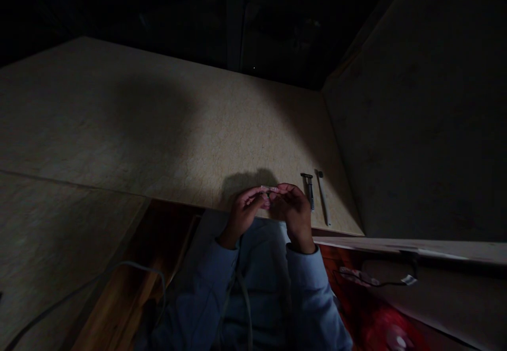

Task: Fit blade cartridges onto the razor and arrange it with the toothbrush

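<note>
Close to the table's front edge, my left hand (247, 208) and my right hand (295, 208) meet over a small object (269, 189) that looks clear and shiny, with a spot of green below it. Its kind is too small and dim to make out. Fingers of both hands are closed around it from either side. Just right of my right hand, a razor (310, 190) with a dark head lies on the table. Beside the razor is a toothbrush (324, 198) with a pale handle and dark bristles.
The pale, stone-patterned tabletop (237, 124) ends on the right at an upright panel (415, 129). A grey cable (130, 264) runs across the lower left. Something red (392, 330) and a black cord (390, 284) are at the lower right. The light is dim.
</note>
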The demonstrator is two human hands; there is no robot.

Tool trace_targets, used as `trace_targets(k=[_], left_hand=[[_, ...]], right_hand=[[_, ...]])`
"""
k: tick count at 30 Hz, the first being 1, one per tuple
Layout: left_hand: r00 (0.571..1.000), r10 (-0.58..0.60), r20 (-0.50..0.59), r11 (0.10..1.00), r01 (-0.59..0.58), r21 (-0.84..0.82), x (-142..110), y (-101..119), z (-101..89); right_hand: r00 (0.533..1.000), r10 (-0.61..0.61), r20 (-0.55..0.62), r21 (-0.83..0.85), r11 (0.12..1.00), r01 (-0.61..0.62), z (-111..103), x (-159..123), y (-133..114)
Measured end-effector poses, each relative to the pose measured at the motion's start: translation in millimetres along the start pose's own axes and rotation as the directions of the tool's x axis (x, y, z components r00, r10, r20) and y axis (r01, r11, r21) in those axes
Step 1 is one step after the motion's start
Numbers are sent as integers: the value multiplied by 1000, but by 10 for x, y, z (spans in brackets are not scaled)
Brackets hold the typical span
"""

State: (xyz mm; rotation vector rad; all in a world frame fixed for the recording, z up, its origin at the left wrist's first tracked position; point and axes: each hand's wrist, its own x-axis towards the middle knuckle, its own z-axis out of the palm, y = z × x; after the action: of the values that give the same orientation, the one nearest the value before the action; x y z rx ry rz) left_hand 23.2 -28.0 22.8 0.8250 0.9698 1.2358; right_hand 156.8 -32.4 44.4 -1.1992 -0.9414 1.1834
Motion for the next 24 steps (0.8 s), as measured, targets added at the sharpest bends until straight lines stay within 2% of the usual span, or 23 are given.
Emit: trace_targets(k=[12,24], left_hand=[[1000,-19,24,1000,20,-17,11,45,1],[997,-37,69,999,39,-35,-7,80,-25]], right_hand=[[997,47,56,20,999,-48,-30,2,46],[995,89,34,143,985,-93,-26,-26,46]])
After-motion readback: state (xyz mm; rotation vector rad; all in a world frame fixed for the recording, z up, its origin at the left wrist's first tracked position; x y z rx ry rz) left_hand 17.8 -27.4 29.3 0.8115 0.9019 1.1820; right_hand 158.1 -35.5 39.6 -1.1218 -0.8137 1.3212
